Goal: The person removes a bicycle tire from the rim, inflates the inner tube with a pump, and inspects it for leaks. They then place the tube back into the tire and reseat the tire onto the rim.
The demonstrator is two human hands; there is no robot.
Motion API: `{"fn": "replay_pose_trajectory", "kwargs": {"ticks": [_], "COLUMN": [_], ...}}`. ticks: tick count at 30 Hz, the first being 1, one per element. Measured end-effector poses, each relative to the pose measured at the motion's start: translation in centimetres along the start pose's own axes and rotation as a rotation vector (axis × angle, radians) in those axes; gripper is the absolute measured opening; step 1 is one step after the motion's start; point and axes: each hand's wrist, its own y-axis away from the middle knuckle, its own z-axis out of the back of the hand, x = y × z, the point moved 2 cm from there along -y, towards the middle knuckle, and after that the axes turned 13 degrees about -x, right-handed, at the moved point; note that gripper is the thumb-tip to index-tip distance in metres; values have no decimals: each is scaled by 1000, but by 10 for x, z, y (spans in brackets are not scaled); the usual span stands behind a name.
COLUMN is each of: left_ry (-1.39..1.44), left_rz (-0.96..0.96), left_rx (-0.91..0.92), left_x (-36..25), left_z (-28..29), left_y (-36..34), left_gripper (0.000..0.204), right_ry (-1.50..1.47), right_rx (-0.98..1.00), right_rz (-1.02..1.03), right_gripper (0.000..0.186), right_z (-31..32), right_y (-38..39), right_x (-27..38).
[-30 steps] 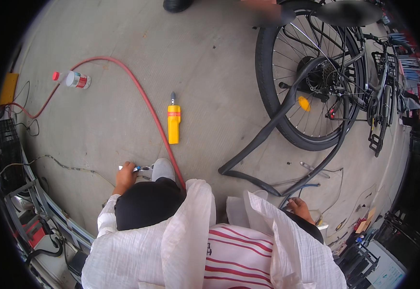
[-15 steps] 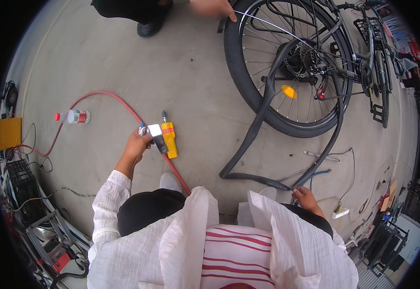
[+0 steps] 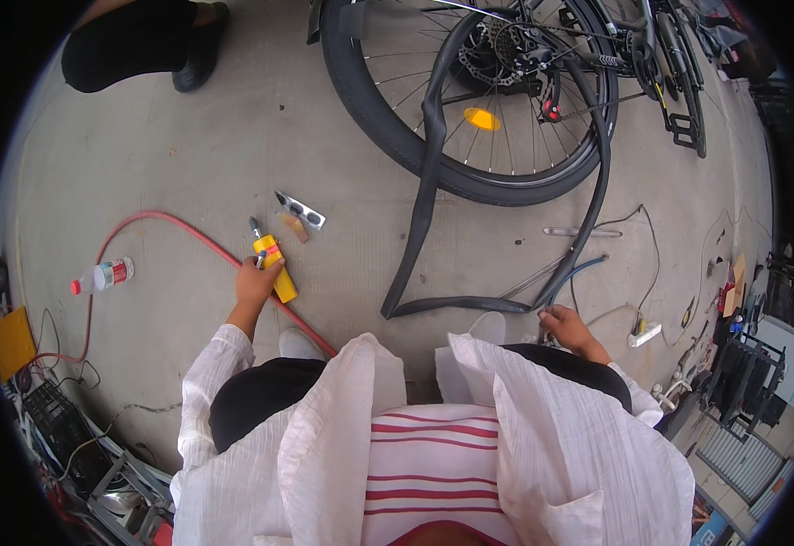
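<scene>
My left hand (image 3: 255, 282) is closed round a small blue-tipped thing, too small to name. Its fingers also lie over a yellow hand tool (image 3: 280, 278) with a grey pointed tip, on the floor beside a red hose (image 3: 310, 335). Just beyond are a silver packet (image 3: 302, 209) and a small orange-brown piece (image 3: 295, 227). My right hand (image 3: 571, 329), fingers bent together, pinches the near fold of a black inner tube (image 3: 426, 196). That tube hangs in a loop from the hub of a bicycle wheel (image 3: 506, 187) with its tyre on.
A plastic bottle (image 3: 115, 272) with a red cap lies at left. On the right are a metal lever (image 3: 582, 232), a blue-ended hose (image 3: 588, 266) and a white power strip (image 3: 644, 335). Another person's black-clothed leg (image 3: 128, 45) shows at the far left.
The silver packet has left my left hand and lies on the floor. That hand has moved right onto the yellow tool. The view has shifted; the other person's hand is out of sight.
</scene>
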Motion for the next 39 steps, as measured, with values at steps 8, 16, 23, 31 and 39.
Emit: {"fn": "replay_pose_trajectory", "kwargs": {"ticks": [8, 16, 23, 31, 39], "left_ry": [351, 157, 207, 659, 801], "left_rz": [308, 441, -17, 283, -150], "left_rx": [304, 373, 293, 725, 747], "left_x": [-3, 4, -76, -179, -254], "left_z": [5, 8, 40, -4, 9], "left_y": [-9, -15, 9, 46, 118], "left_gripper": [37, 34, 42, 32, 31], "right_ry": [-3, 127, 470, -1, -389], "right_rx": [3, -91, -443, -411, 309], "right_rz": [73, 485, 819, 614, 526], "right_gripper": [33, 45, 67, 45, 27], "right_z": [-3, 20, 24, 12, -38], "right_y": [-9, -31, -71, -86, -49], "right_x": [9, 102, 198, 180, 210]}}
